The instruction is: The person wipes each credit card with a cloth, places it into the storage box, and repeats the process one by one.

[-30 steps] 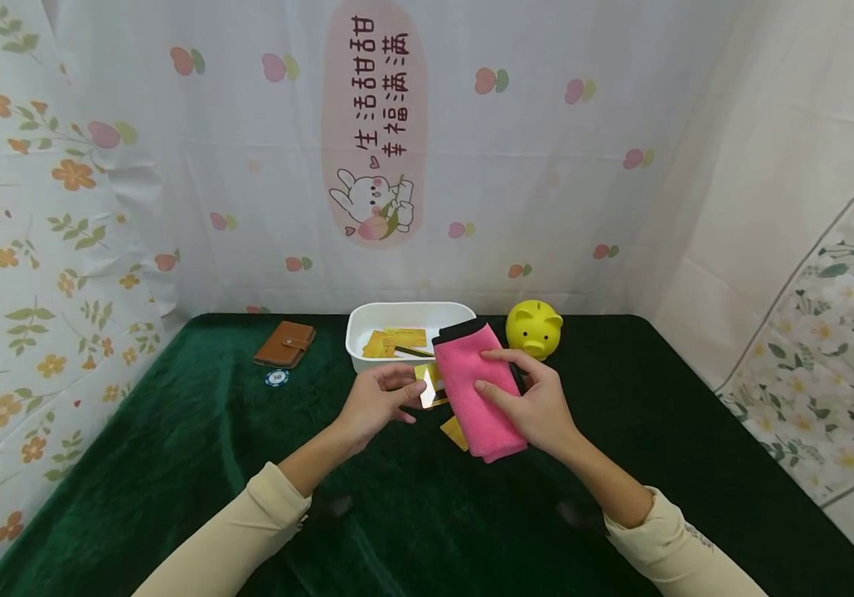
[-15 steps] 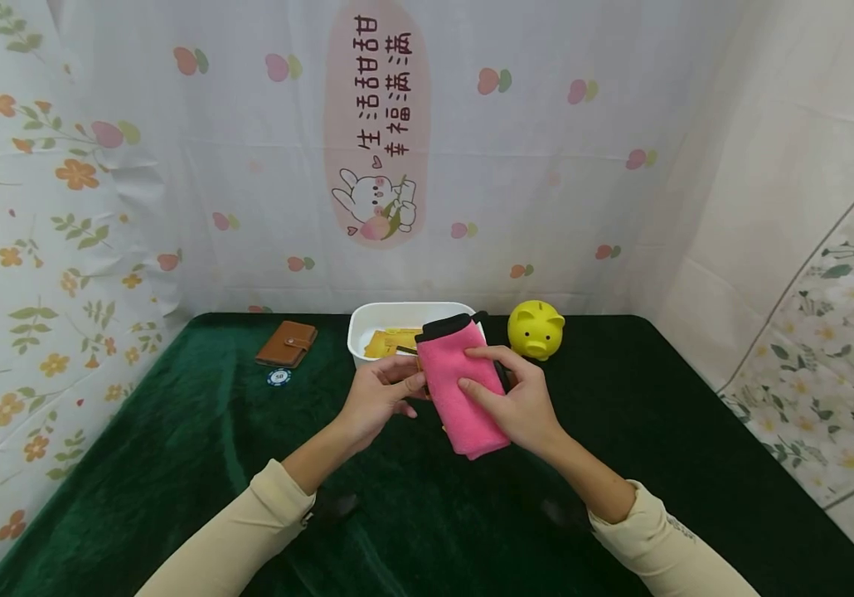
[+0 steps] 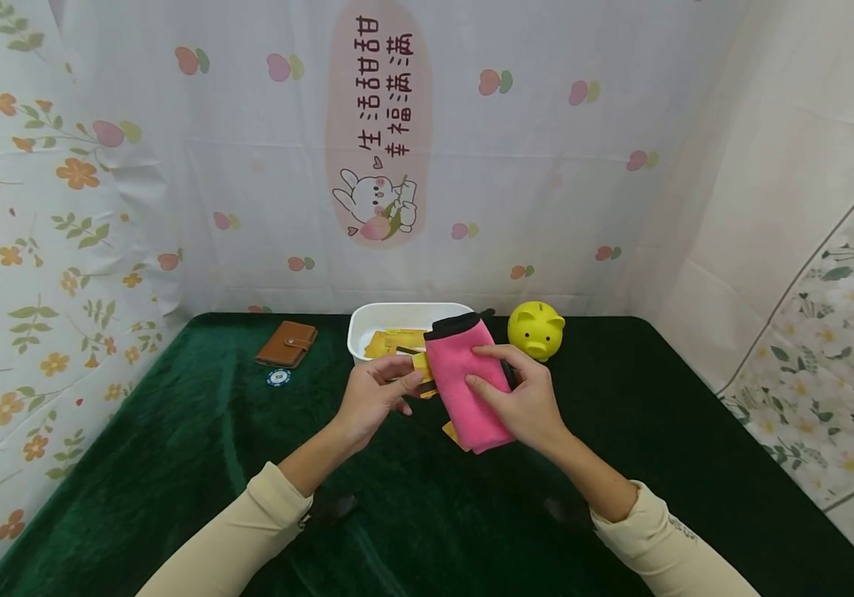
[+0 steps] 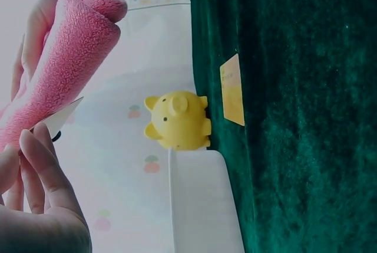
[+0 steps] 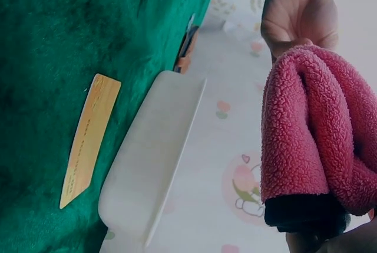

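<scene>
Between thumb and fingers, my left hand [image 3: 371, 398] pinches a small yellow card [image 3: 420, 362] with a dark stripe. In the left wrist view its pale pointed corner [image 4: 60, 117] juts out beside the fingers. My right hand [image 3: 530, 396] grips a folded pink plush cloth [image 3: 463, 385] with a black edge band, thumb on the near face. The cloth's left side touches or overlaps the card, hiding part of it. Beneath them a gold card piece [image 5: 89, 141] with a slanted end lies on the green velvet cover, partly hidden in the head view.
A white bin [image 3: 375, 311] behind the hands contains several yellow card pieces [image 3: 397, 338]. To its right stands a yellow piggy bank [image 3: 536, 330]. A brown wallet [image 3: 287, 344] and a blue-white poker chip [image 3: 279, 378] lie at the left on the green cover [image 3: 196, 464].
The pink cloth moved left over the pinched card, then slightly back right, so the card shows again. My left hand stayed nearly in place, and the card's bright glare is gone.
</scene>
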Demonstrator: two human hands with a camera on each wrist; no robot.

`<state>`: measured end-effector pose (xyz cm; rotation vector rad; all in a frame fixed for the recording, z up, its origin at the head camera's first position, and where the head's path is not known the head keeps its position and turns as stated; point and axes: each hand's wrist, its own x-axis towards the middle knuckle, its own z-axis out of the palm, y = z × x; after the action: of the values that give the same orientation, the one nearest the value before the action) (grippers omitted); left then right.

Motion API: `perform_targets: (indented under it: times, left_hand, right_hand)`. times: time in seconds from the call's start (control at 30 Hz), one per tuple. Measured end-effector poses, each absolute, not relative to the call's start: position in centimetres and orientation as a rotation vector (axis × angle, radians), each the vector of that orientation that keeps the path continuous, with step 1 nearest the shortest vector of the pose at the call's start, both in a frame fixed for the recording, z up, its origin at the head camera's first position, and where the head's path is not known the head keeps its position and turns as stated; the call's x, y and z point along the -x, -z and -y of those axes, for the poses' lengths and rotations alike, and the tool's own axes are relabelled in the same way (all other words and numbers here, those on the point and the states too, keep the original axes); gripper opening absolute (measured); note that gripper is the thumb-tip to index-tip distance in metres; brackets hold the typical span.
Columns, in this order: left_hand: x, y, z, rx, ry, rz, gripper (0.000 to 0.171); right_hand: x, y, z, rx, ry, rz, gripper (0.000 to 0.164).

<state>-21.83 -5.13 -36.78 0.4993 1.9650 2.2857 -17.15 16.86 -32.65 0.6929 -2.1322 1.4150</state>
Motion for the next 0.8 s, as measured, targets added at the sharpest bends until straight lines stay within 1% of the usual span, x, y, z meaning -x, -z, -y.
perform_targets:
  times: [0.47,0.67,0.8]
  left_hand:
    - [22.1,36.7,5.6,-0.397,-2.297,-2.003,0.029]
    - [22.4,36.8,5.9,-0.359,-2.344,-2.01,0.032]
    - [22.7,37.0,6.2,-0.332,-2.384,-2.022,0.03]
  right_hand:
    - [17.9,33.0,-18.6,-0.579,-1.386,2.156,0.032]
    - [18.2,33.1,-19.3,-0.524,-1.399,2.19,0.033]
    - [18.2,33.0,-19.7,-0.502,-1.401,2.203,0.033]
